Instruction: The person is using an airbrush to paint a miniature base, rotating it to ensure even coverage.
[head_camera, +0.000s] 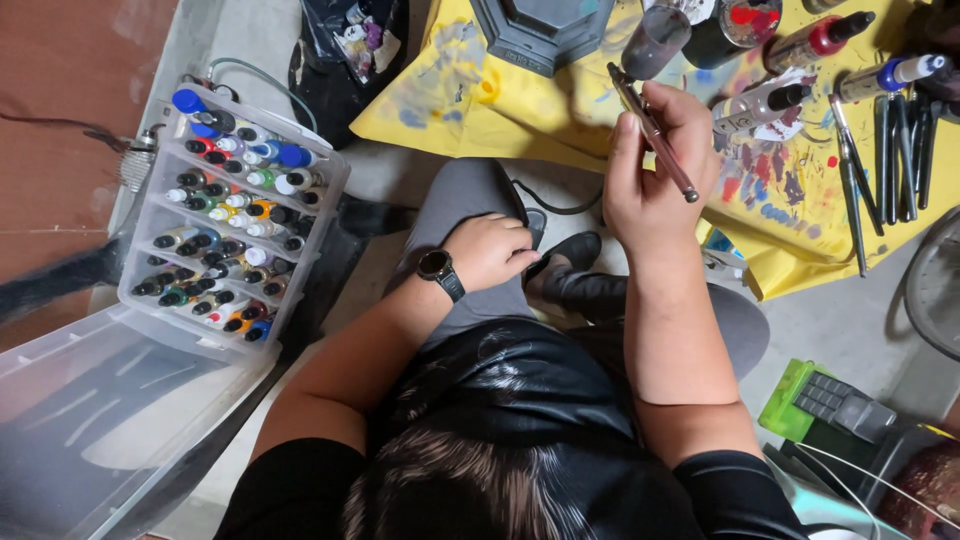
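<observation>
My right hand (655, 165) holds a thin brown brush (652, 130) like a pen, its tip pointing up toward a dark grey lantern-shaped object (540, 30) on the yellow paint-stained sheet (560, 110). My left hand (490, 250) rests as a loose fist on my grey-clad knee, with a black watch (441, 272) on the wrist. It holds nothing that I can see.
A clear plastic box (310, 240) full of small paint bottles stands to the left. Its lid (90, 420) lies below it. Paint bottles (815, 40), jars and several tools (895, 150) lie on the sheet at right. A green-and-black device (825, 400) sits lower right. A black bag (350, 45) lies above.
</observation>
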